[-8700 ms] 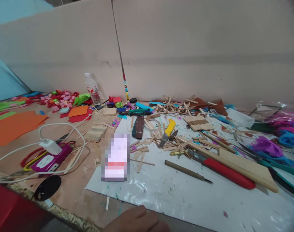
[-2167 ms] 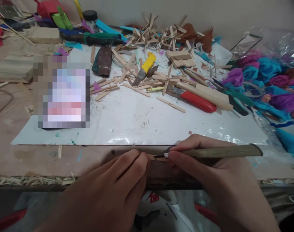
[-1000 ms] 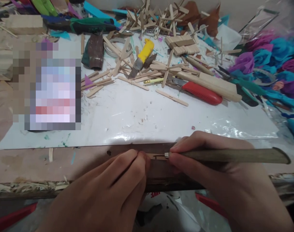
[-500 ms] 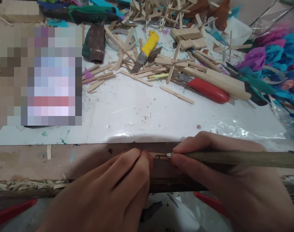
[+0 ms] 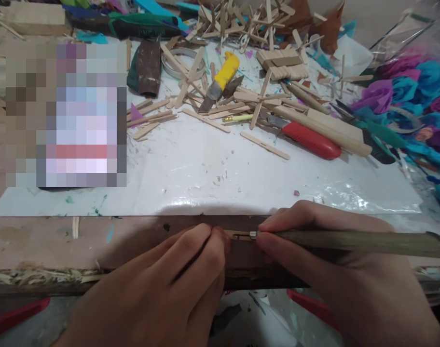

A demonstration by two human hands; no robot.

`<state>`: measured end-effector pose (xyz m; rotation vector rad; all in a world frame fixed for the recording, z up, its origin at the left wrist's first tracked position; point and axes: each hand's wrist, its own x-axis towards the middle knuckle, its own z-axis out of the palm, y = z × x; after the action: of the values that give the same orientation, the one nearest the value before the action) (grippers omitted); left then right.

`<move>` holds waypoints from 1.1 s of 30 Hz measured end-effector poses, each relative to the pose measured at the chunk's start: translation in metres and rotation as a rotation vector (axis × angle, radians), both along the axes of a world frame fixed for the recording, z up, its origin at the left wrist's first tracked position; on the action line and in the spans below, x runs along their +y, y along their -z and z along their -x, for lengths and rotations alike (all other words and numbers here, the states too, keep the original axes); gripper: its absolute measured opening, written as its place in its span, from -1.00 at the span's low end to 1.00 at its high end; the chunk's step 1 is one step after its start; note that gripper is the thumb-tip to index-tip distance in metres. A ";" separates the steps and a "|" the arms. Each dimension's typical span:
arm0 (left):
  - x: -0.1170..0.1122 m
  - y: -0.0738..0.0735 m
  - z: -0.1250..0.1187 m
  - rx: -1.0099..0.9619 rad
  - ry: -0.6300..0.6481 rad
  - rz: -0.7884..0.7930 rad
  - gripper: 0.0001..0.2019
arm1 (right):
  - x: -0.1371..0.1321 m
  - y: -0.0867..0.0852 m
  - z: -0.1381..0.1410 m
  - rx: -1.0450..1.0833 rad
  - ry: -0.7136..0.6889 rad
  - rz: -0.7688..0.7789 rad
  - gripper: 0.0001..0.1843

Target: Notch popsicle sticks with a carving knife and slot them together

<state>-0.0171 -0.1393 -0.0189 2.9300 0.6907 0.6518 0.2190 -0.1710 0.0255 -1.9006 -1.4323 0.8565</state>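
Observation:
My right hand [image 5: 336, 270] grips a long brown-handled craft knife [image 5: 353, 239] close to its blade. The blade tip rests on a small wooden stick [image 5: 238, 235] lying on the dark front strip of the table [image 5: 191, 222]. My left hand [image 5: 169, 289] is closed, its fingertips pressing down on the stick's left end. Both hands sit at the near edge of the table, fingertips a few centimetres apart.
A white plastic sheet [image 5: 213, 168] covers the table behind my hands. On it lie a red-handled cutter [image 5: 310, 143], a yellow-handled knife [image 5: 222, 77], a wooden block [image 5: 336, 127] and several loose wooden sticks [image 5: 205, 120]. Paper flowers [image 5: 404, 91] are heaped at the right; a blurred-out object [image 5: 66, 115] stands left.
Since the oldest frame my gaze dropped from the wall and both hands came in with knife and stick. Over the last second the hands have barely moved; the view shifted slightly.

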 end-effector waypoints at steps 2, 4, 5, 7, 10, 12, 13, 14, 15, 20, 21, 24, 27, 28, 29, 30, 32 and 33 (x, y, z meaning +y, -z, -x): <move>0.001 0.001 0.000 -0.004 0.025 -0.008 -0.70 | 0.000 0.000 0.000 0.007 -0.007 -0.007 -0.85; 0.001 0.001 -0.001 -0.017 0.033 -0.013 -0.70 | -0.002 0.000 0.002 0.017 0.033 0.009 -0.83; 0.000 0.001 -0.001 -0.018 0.022 -0.004 -0.71 | -0.003 -0.001 0.003 0.015 0.055 0.015 -0.82; -0.001 0.001 -0.001 -0.017 -0.011 0.018 -0.72 | -0.004 -0.002 0.006 -0.006 0.061 0.010 -0.82; 0.000 0.001 0.000 -0.022 0.001 0.017 -0.72 | -0.005 -0.002 0.007 -0.045 0.023 -0.030 -0.81; 0.001 0.001 0.000 -0.025 0.019 0.011 -0.70 | -0.004 -0.002 0.006 -0.062 0.002 -0.046 -0.82; 0.001 0.001 0.000 -0.018 0.022 0.017 -0.69 | -0.003 -0.002 0.006 -0.067 -0.012 -0.054 -0.82; 0.001 0.001 0.000 -0.016 0.018 0.022 -0.69 | -0.003 -0.001 0.005 -0.076 -0.033 -0.059 -0.83; 0.000 0.001 -0.001 -0.014 0.011 0.027 -0.68 | -0.002 -0.001 0.005 -0.089 -0.059 -0.064 -0.82; -0.002 0.001 -0.002 -0.026 -0.002 0.038 -0.68 | -0.001 0.000 -0.001 -0.064 -0.077 -0.061 -0.82; -0.002 0.001 -0.002 -0.027 -0.003 0.037 -0.67 | -0.002 0.001 -0.002 -0.002 -0.050 -0.045 -0.83; -0.002 0.001 -0.001 -0.033 0.001 0.013 -0.66 | -0.005 0.005 -0.007 0.202 0.023 -0.012 -0.80; -0.002 0.002 -0.001 -0.025 0.003 -0.007 -0.68 | -0.007 0.007 -0.009 0.206 0.077 -0.024 -0.79; -0.003 0.003 0.000 -0.021 -0.005 -0.006 -0.68 | -0.007 0.008 -0.009 0.170 0.084 -0.032 -0.80; -0.003 0.003 0.000 -0.015 -0.008 -0.006 -0.68 | -0.006 0.007 -0.008 0.135 0.088 -0.044 -0.81; -0.004 0.004 0.000 -0.013 -0.009 -0.012 -0.69 | -0.005 0.007 -0.008 0.105 0.078 -0.062 -0.84; -0.005 0.004 -0.001 0.002 0.000 -0.018 -0.70 | -0.003 0.005 -0.006 0.063 0.020 -0.106 -0.94; -0.006 0.004 -0.001 0.003 0.004 -0.018 -0.71 | -0.003 0.003 -0.004 0.049 -0.003 -0.136 -0.97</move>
<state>-0.0163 -0.1455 -0.0230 2.9486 0.6828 0.6576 0.2232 -0.1739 0.0224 -1.7657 -1.4273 0.7811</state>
